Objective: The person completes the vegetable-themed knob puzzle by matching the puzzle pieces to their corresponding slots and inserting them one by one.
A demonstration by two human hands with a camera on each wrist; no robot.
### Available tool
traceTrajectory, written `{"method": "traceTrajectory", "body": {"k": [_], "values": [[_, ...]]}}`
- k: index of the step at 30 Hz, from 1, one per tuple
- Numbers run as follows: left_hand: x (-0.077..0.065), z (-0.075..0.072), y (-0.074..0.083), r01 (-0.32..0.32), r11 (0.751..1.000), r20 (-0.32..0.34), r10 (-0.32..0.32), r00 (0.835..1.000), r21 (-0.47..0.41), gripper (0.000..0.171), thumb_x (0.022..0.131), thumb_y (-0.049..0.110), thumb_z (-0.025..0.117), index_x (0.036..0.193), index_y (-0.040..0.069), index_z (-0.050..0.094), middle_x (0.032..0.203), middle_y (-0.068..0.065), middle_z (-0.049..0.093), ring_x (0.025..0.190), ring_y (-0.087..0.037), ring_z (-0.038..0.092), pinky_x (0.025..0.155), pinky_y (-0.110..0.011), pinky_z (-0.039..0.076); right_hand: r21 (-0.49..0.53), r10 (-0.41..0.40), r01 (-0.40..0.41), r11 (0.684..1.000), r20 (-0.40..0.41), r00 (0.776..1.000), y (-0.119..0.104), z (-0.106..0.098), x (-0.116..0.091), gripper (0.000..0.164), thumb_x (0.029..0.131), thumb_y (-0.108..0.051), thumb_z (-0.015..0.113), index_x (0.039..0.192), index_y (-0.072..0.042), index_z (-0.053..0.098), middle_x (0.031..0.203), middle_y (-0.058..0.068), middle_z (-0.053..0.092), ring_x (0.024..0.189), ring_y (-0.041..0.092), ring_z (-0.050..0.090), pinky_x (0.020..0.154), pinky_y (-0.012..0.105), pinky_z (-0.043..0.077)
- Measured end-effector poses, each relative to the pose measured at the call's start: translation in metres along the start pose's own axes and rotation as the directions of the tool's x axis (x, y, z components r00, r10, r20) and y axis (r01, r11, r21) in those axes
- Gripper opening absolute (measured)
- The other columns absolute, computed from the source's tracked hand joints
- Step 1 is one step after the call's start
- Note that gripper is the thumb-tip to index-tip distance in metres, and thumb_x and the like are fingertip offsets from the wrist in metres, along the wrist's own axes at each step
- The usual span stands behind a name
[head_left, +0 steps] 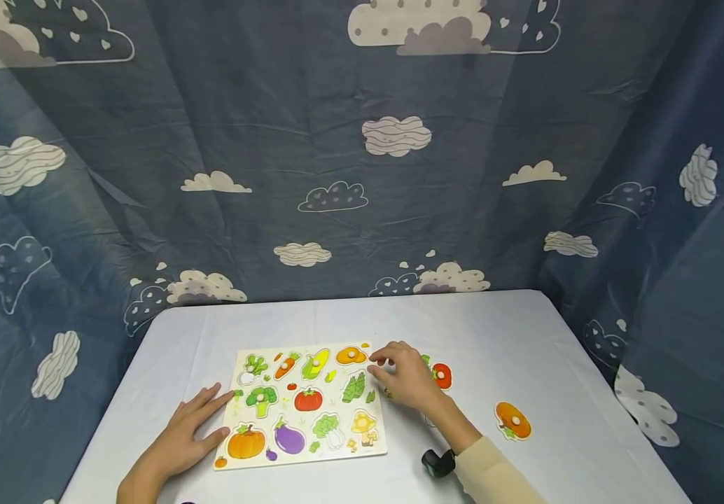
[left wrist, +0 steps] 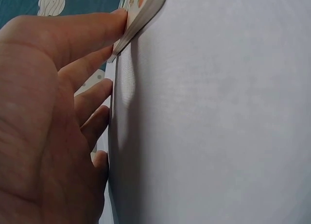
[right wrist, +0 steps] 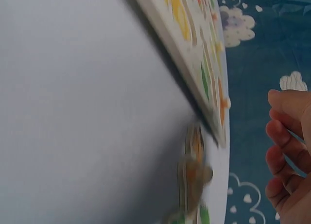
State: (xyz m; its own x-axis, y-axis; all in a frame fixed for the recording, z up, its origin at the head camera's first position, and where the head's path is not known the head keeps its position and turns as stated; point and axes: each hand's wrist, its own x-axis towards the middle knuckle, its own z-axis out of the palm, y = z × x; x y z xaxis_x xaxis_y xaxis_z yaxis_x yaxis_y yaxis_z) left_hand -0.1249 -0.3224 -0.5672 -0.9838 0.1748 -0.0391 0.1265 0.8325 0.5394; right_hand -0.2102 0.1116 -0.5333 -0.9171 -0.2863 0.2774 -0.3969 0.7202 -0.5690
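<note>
A vegetable puzzle board (head_left: 311,456) lies on the table, seen at the top in the left wrist view and edge-on in the right wrist view. My left hand (head_left: 179,434) rests at its left edge, fingers spread and fairly straight, the index fingertip touching the board's corner in the left wrist view. Over the board's right edge hovers my right hand (head_left: 406,378), beside an orange-brown knobbed piece (head_left: 351,355) in the top row. Its fingers are loosely bent, thumb and index finger apart, with nothing visible between them. The hand partly covers a red pepper piece (head_left: 442,376).
An orange knobbed piece with green leaves (head_left: 513,420) lies on the table (head_left: 589,448) at right. A black device (head_left: 439,463) sits by the right wrist. Blurred pieces (right wrist: 192,180) stand near the board in the right wrist view. A cloud-patterned curtain (head_left: 337,231) hangs behind.
</note>
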Motion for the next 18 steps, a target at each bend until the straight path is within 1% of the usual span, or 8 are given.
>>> {"method": "traceTrajectory", "body": {"k": [3, 8, 12, 18], "values": [[-0.001, -0.001, 0.001, 0.004, 1.0, 0.004, -0.004, 1.0, -0.002, 0.066, 0.09, 0.051, 0.071, 0.149, 0.023, 0.056, 0.164, -0.018, 0.039, 0.152, -0.05, 0.027, 0.12, -0.077, 0.013, -0.01, 0.008, -0.008, 1.0, -0.012, 1.0, 0.009, -0.008, -0.001, 0.018, 0.089, -0.023, 0.083, 0.104, -0.015, 0.081, 0.087, -0.01, 0.068, 0.085, 0.015, 0.06, 0.073, 0.027, 0.053], [-0.001, -0.001, 0.0, 0.006, 1.0, 0.006, -0.007, 1.0, 0.01, 0.067, 0.09, 0.051, 0.071, 0.149, 0.024, 0.056, 0.163, -0.019, 0.04, 0.152, -0.05, 0.027, 0.12, -0.077, 0.014, -0.021, 0.054, -0.055, 0.998, -0.025, 0.998, 0.022, -0.022, -0.003, 0.02, 0.09, -0.025, 0.082, 0.106, -0.013, 0.081, 0.089, -0.009, 0.068, 0.087, 0.019, 0.062, 0.075, 0.03, 0.054], [-0.001, -0.002, 0.001, 0.003, 1.0, 0.006, -0.003, 1.0, 0.007, 0.066, 0.09, 0.051, 0.071, 0.149, 0.024, 0.056, 0.163, -0.018, 0.04, 0.152, -0.051, 0.028, 0.119, -0.077, 0.014, -0.031, 0.06, -0.062, 0.998, -0.042, 0.997, 0.032, -0.031, -0.005, 0.021, 0.09, -0.025, 0.082, 0.107, -0.013, 0.08, 0.092, -0.007, 0.07, 0.089, 0.021, 0.063, 0.077, 0.032, 0.054], [-0.002, -0.002, 0.003, -0.012, 1.0, -0.007, 0.012, 1.0, 0.014, 0.066, 0.091, 0.051, 0.071, 0.148, 0.022, 0.057, 0.162, -0.019, 0.041, 0.15, -0.052, 0.03, 0.118, -0.078, 0.016, -0.065, 0.077, -0.081, 0.995, -0.062, 0.995, 0.047, -0.045, -0.011, 0.021, 0.09, -0.024, 0.082, 0.108, -0.013, 0.08, 0.093, -0.005, 0.071, 0.089, 0.022, 0.063, 0.076, 0.031, 0.054]]}}
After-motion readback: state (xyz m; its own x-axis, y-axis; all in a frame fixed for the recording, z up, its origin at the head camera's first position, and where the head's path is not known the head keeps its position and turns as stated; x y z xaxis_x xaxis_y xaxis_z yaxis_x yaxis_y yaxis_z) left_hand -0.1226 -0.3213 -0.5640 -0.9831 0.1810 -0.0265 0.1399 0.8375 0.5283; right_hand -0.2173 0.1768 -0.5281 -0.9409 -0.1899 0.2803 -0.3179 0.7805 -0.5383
